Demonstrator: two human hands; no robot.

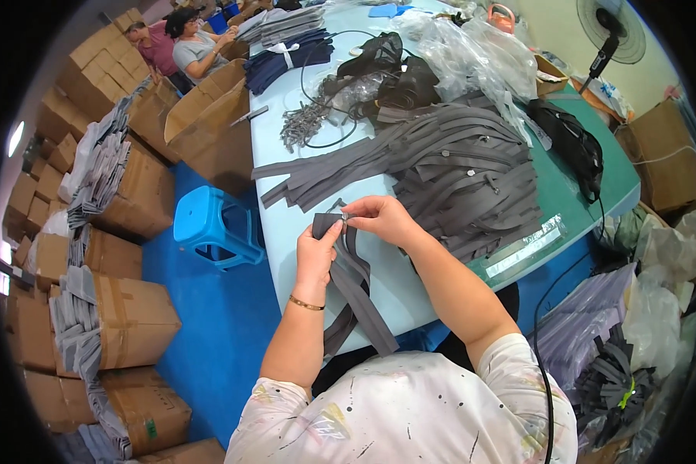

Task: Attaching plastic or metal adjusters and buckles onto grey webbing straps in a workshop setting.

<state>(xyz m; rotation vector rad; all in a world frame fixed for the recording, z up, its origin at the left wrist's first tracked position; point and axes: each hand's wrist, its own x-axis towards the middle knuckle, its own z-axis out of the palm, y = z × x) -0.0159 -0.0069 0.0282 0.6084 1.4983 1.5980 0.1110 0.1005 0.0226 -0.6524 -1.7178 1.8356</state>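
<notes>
A dark grey zipper tape (363, 304) is in my hands over the near left part of the table, its long tails hanging down past the edge toward my lap. My left hand (315, 254) grips its upper end, thumb on top. From the right, my right hand (385, 220) pinches at the same end, fingertips touching my left thumb. A small metallic piece, probably the slider, shows between the fingertips, partly hidden. Just beyond my hands lies a big pile of similar grey zippers (479, 158), some with sliders. Small grey pieces (303, 126) are heaped farther off.
The pale table (290, 232) has a green section (595, 139) on the right. A black bag (568, 143), clear plastic bags (472, 58) and dark folded fabric (290, 62) lie on it. A blue stool (209, 224) and cardboard boxes (135, 321) stand left. Two people work behind.
</notes>
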